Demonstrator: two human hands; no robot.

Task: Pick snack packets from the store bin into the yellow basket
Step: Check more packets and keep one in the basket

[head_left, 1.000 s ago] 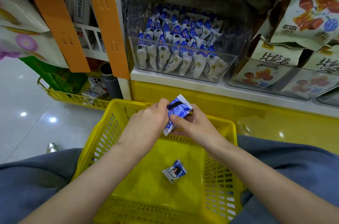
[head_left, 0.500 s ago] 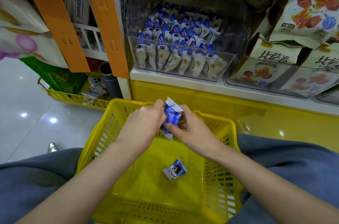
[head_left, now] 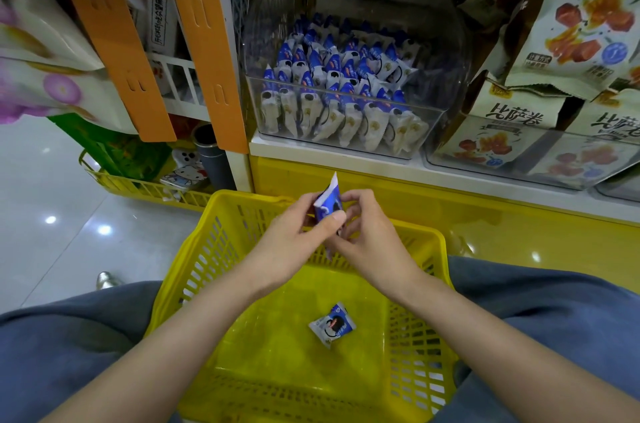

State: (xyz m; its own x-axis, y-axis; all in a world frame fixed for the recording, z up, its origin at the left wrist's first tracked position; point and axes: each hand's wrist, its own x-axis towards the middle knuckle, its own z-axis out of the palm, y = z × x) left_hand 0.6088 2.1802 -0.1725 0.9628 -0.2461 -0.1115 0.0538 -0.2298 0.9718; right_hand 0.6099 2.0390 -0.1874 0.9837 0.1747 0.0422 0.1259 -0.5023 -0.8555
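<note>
Fingers [head_left: 337, 216] pinching packet [head_left: 329, 202], above yellow basket [head_left: 242, 194]

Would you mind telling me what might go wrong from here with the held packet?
1. The left hand and right hand pinch the held packet right above the far rim of the yellow basket; released there, it might fall outside.
2. The basket seems propped between the legs; a shift could tip it.

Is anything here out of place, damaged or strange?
Nothing looks damaged or spilled. One loose packet lies flat in the yellow basket; the left hand and right hand pinch a second packet upright over its far rim.
</note>
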